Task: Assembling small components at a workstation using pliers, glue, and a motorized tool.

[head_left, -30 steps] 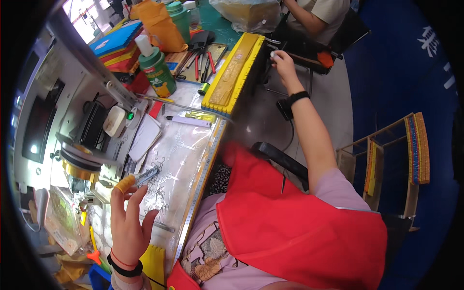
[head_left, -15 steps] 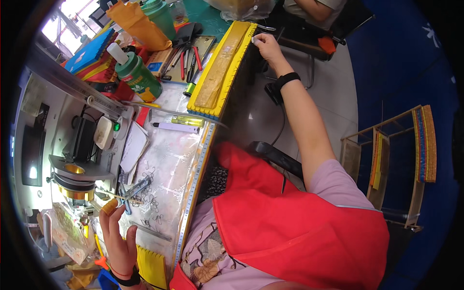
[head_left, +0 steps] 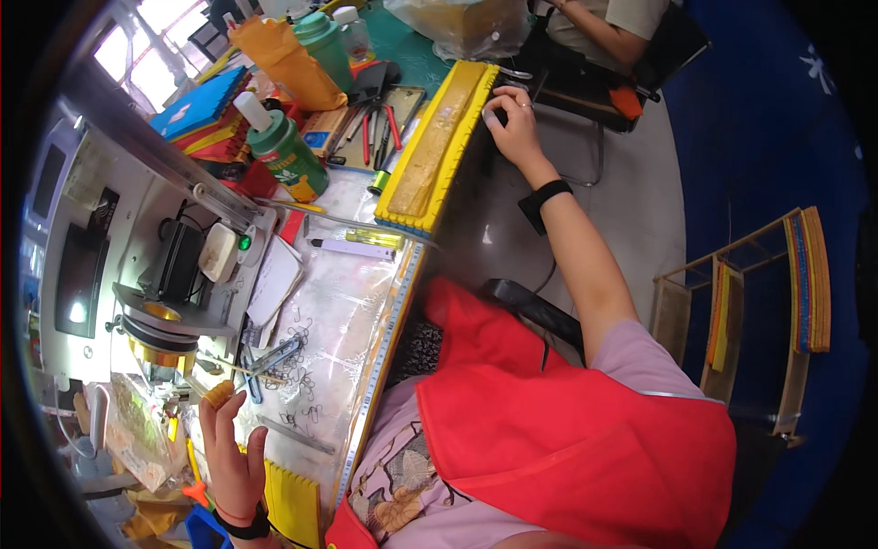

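My left hand (head_left: 236, 457) is raised at the lower left, beside a lit machine (head_left: 160, 334) with a brass-coloured ring. Its fingers are stretched and the thumb stands apart; an orange-yellow finger cot (head_left: 218, 395) covers one fingertip. My right arm reaches far forward. At the far right end of a long yellow notched board (head_left: 389, 209), my right hand (head_left: 514, 126) is closed, thumb and index finger meeting in a loop. Whatever they pinch is too small to make out. A brown strip (head_left: 444, 128) lies along the board's top.
Small dark wire hooks (head_left: 306, 371) lie scattered near blue-handled scissors (head_left: 274, 359). A purple pen-like tool (head_left: 352, 248), a green bottle (head_left: 291, 160) and red-handled pliers (head_left: 391, 126) lie beyond. Another person's arm (head_left: 599, 32) shows at the far side. A rack (head_left: 672, 316) holding boards stands right.
My right hand has shifted slightly nearer along the board's edge, and its fingers have curled into a loop. My left hand keeps nearly the same pose; the view has shifted slightly.
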The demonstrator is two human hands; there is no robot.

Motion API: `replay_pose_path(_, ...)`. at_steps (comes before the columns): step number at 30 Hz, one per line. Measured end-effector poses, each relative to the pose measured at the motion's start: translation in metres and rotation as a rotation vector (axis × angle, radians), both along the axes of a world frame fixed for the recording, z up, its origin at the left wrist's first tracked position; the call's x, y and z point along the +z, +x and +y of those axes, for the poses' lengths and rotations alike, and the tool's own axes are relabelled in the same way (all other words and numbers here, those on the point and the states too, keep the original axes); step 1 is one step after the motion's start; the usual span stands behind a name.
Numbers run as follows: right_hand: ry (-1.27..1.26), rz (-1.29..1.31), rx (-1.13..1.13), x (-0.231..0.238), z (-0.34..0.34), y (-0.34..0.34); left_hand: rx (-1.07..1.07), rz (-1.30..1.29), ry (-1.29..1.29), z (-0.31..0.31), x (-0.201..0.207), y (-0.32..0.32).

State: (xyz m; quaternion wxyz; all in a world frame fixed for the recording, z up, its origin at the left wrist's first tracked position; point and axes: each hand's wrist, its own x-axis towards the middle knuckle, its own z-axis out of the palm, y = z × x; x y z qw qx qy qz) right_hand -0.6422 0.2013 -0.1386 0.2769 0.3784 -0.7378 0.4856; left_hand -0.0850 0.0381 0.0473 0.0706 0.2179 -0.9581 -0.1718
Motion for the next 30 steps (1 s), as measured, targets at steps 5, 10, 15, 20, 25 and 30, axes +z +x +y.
replay_pose_path(5,0.140,0.207,-0.020,0.012,-0.002,-0.002,0.040,0.029,-0.036,-0.007,-0.004,0.012)
replay_pose_path(10,-0.217,-0.206,0.239,-0.005,-0.030,-0.019,0.023,0.092,0.004,-0.015,-0.018,0.040)
replay_pose_path(15,-0.124,-0.177,-0.069,0.059,-0.045,-0.009,-0.083,0.164,-0.071,-0.017,-0.043,0.049)
replay_pose_path(20,-0.177,-0.480,0.791,0.288,-0.123,0.155,-0.112,0.285,-0.048,-0.014,-0.048,0.065)
replay_pose_path(25,-0.150,-0.237,0.893,0.457,-0.227,0.216,-0.164,0.380,-0.071,-0.012,-0.051,0.065)
replay_pose_path(30,-0.313,-0.126,0.827,0.550,-0.308,0.214,-0.193,0.438,-0.068,-0.019,-0.057,0.065)
